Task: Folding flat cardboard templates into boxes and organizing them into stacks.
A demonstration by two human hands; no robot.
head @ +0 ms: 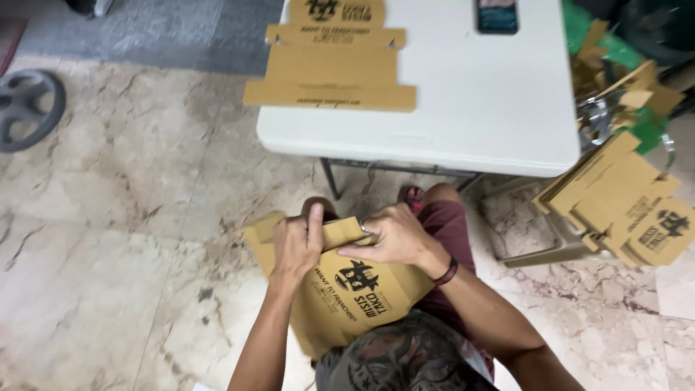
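A flat brown cardboard box blank (347, 297) with black print rests on my lap, its far flap bent over. My left hand (298, 242) grips that folded flap from the left, thumb on top. My right hand (391, 235), with a ring and a dark wristband, presses on the same flap from the right. Both hands sit close together on the top edge of the cardboard.
A white folding table (463, 108) stands ahead with another flat cardboard blank (331, 65) overhanging its left edge and a phone (497, 14) at the back. A stack of cardboard blanks (622, 199) lies on a stool at the right. A dark wheel (25, 108) lies on the marble floor.
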